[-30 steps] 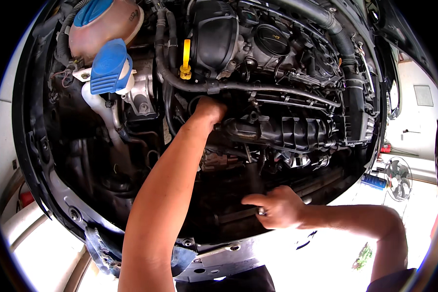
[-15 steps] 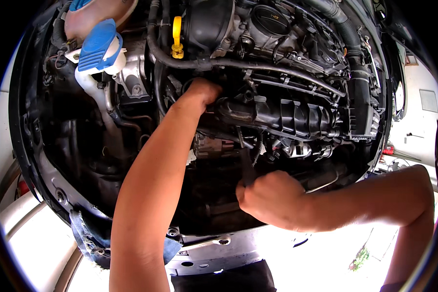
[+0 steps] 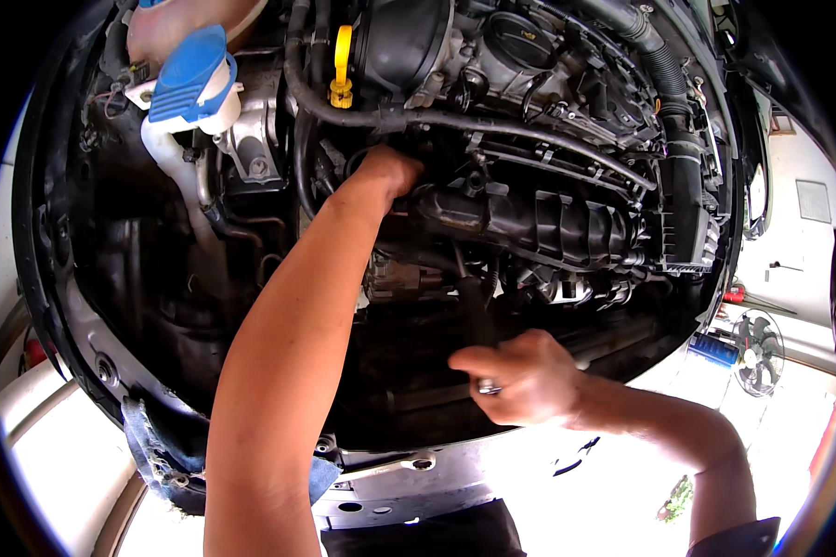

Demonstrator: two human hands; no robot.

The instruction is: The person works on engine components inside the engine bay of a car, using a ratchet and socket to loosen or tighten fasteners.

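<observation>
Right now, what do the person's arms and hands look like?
The left forearm and right forearm are bare, with no watch showing. A dark sleeve peeks in on the right arm. The right hand has no glove; a shiny silver spot shows there, maybe a ring, I can't tell. The left hand, partly hidden, shows no glove either.

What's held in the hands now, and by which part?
Right hand: a tool, apparently by the near end of its dark handle. Left hand: can't tell, grip hidden.
</observation>
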